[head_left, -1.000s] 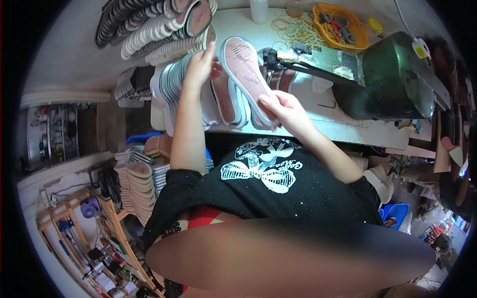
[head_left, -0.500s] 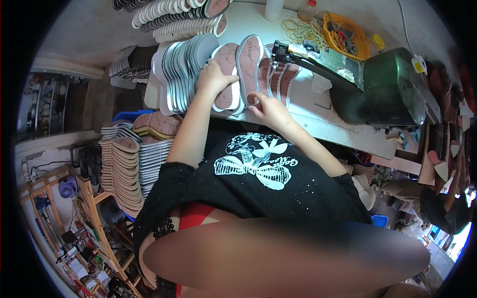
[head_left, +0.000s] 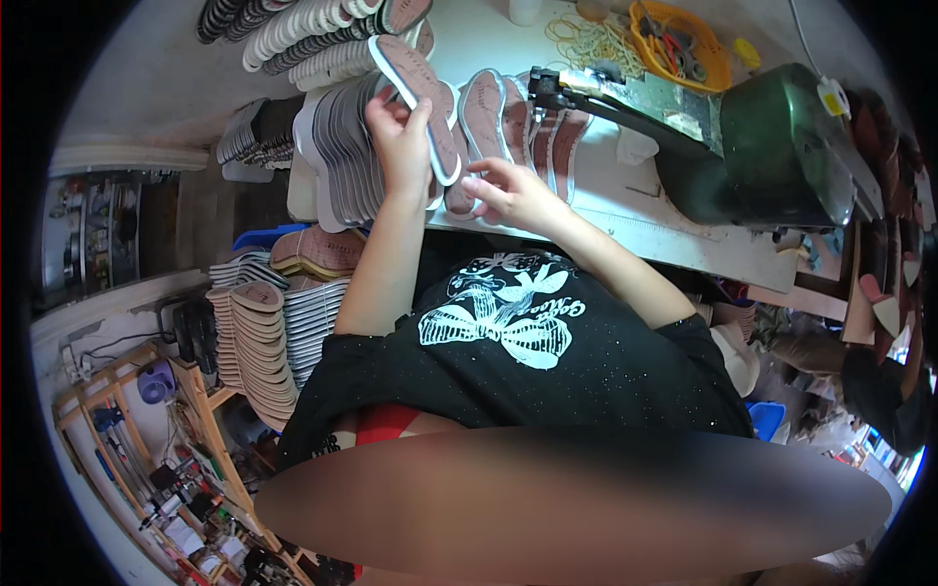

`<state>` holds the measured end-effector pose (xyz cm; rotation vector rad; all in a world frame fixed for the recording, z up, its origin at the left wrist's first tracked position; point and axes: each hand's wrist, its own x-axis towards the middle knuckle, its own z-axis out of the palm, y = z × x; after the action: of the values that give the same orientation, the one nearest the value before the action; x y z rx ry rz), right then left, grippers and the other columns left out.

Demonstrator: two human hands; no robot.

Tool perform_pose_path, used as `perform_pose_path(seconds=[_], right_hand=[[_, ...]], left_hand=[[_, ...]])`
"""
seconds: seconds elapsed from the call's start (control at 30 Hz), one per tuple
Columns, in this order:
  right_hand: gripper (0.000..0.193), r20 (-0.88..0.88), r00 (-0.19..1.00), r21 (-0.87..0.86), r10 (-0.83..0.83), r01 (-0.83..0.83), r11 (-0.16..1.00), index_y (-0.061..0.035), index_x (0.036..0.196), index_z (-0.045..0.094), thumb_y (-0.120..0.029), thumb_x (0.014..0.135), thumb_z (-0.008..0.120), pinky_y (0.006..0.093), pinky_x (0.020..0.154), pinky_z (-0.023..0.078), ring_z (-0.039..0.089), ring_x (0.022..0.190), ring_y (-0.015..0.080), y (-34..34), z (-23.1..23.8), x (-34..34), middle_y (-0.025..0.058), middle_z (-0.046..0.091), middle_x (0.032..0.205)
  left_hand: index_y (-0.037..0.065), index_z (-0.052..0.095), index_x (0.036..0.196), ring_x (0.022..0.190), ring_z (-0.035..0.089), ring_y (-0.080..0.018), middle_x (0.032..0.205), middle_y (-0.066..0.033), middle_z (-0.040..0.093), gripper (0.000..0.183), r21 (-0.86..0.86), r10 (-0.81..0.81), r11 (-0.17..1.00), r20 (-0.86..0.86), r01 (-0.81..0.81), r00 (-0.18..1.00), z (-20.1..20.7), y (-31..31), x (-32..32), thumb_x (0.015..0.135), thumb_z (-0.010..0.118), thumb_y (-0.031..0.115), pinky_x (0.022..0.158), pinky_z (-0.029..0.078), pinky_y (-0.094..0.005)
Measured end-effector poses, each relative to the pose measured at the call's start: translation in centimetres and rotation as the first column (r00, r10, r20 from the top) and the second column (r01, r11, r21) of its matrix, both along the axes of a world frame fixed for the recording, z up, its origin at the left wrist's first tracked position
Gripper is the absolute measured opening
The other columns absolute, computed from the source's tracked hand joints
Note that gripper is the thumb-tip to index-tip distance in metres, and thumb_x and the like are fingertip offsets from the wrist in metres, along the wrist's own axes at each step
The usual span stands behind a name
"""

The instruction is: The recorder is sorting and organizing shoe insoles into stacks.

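Note:
My left hand (head_left: pixel 399 146) is closed round a shoe insole (head_left: pixel 418 78) with a pinkish-brown face and a white edge. It is lifted off the table and tilted, its upper end leaning left. My right hand (head_left: pixel 513 198) is open, fingers apart, close beside the lower end of that insole. Behind it, a row of similar insoles (head_left: pixel 483 107) lies overlapped on the table, running right under the machine arm. Left of my left hand, a long stack of grey soles (head_left: pixel 337 156) stands on edge.
A sewing-type machine arm (head_left: pixel 625 103) with a dark green housing (head_left: pixel 772 161) stands to the right. Behind it are a yellow basket (head_left: pixel 725 63) of tools and loose yellowish bands (head_left: pixel 591 47). More sole stacks (head_left: pixel 259 337) sit at lower left, others (head_left: pixel 308 34) at the far left.
My left hand has picked an insole up from the pile and tilted it to the left. My right hand has come off the neighbouring insole, its fingers spreading.

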<state>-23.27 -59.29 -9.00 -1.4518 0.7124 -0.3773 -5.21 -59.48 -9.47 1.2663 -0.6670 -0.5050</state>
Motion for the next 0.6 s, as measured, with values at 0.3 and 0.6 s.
perform_pose_path(seconds=[0.3, 0.6], right_hand=[[0.044, -0.1, 0.995, -0.335, -0.005, -0.029, 0.942, 0.004, 0.111, 0.057, -0.026, 0.081, 0.067, 0.0304, 0.073, 0.05, 0.063, 0.09, 0.0194, -0.7, -3.0, -0.4, 0.0204, 0.062, 0.106], [0.04, 0.251, 0.956, -0.276, -0.152, 0.221, 0.935, 0.0048, 0.11, 0.053, -0.021, 0.084, 0.068, 0.0296, 0.074, 0.053, 0.062, 0.09, 0.0172, -0.1, -1.9, 0.0, 0.0145, 0.055, 0.11]], left_hand=[[-0.003, 0.04, 0.127, 0.108, 0.051, -0.0353, 0.124, -0.0251, 0.042, 0.069, 0.476, -0.205, 0.874, 0.181, 0.097, 0.962, -2.4, -1.3, -1.7, 0.082, 0.066, 0.042, 0.092, 0.043, -0.0395], [-0.005, 0.052, 0.111, 0.093, 0.062, -0.0251, 0.106, -0.0144, 0.062, 0.025, 0.253, -0.333, 0.914, 0.021, 0.317, 0.943, 1.0, 0.5, 0.2, 0.088, 0.052, 0.004, 0.084, 0.047, -0.0352]])
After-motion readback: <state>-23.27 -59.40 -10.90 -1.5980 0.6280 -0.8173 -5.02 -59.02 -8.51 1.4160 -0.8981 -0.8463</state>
